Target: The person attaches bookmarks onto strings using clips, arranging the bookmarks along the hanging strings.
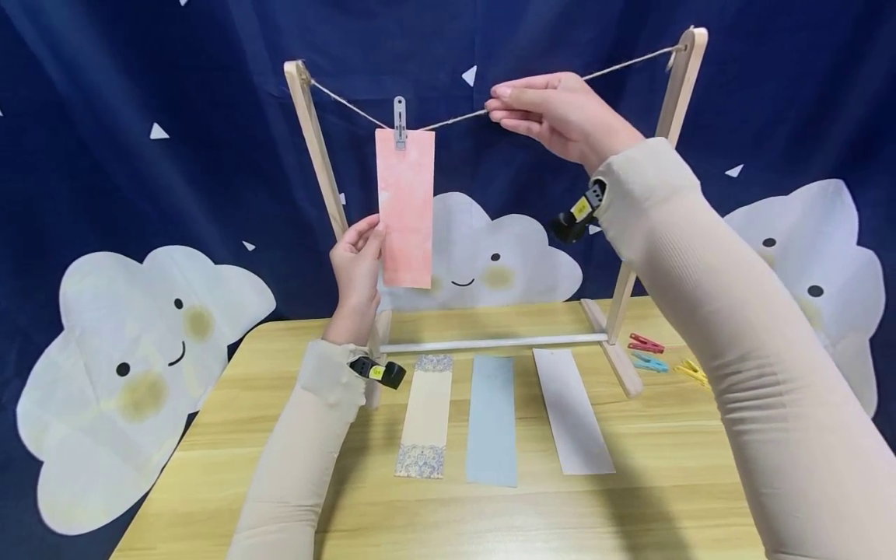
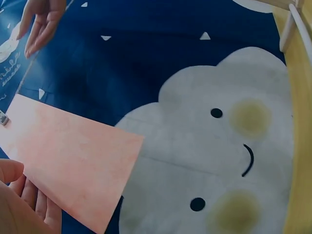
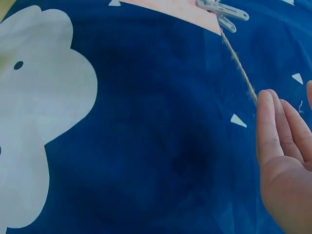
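Note:
A pink paper strip (image 1: 407, 214) hangs upright from a twine line (image 1: 455, 120), held at its top edge by a grey clothespin (image 1: 400, 117). My left hand (image 1: 355, 268) pinches the strip's left edge, thumb in front. To the right of the clothespin, my right hand (image 1: 553, 113) is raised at the twine. Its fingers (image 3: 269, 126) are straight in the right wrist view, fingertips right at the line, with the thumb apart from them. The twine sags to the clip between two wooden posts.
On the wooden table (image 1: 280, 365) lie a patterned cream strip (image 1: 427, 408), a light blue strip (image 1: 492, 420) and a white strip (image 1: 572, 412). Red (image 1: 645, 344), blue (image 1: 649, 362) and yellow clothespins (image 1: 691, 372) lie at the right. The wooden frame (image 1: 675, 93) stands behind the strips.

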`<action>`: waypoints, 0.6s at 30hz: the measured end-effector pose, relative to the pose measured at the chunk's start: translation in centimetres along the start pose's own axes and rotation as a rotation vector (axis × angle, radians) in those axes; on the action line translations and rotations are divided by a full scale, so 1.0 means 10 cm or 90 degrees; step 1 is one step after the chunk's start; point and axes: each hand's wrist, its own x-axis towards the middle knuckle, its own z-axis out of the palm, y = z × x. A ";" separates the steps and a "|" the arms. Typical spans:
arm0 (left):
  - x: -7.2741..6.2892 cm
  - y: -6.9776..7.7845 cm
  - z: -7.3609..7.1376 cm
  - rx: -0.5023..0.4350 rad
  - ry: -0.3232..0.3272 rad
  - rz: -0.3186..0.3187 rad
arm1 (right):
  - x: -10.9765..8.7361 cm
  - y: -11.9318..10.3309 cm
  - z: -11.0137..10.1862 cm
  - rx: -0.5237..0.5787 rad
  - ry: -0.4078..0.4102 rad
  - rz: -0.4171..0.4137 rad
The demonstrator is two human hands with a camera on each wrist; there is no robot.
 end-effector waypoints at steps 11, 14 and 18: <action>-0.11 -0.12 -0.15 0.061 -0.002 0.032 | -0.28 0.22 -0.40 0.015 -0.049 0.002; -0.16 -0.15 -0.19 0.057 -0.007 0.035 | -0.35 0.35 -0.54 0.017 -0.071 -0.005; -0.25 -0.19 -0.26 0.059 -0.023 0.022 | -0.50 0.57 -0.74 -0.005 -0.098 -0.008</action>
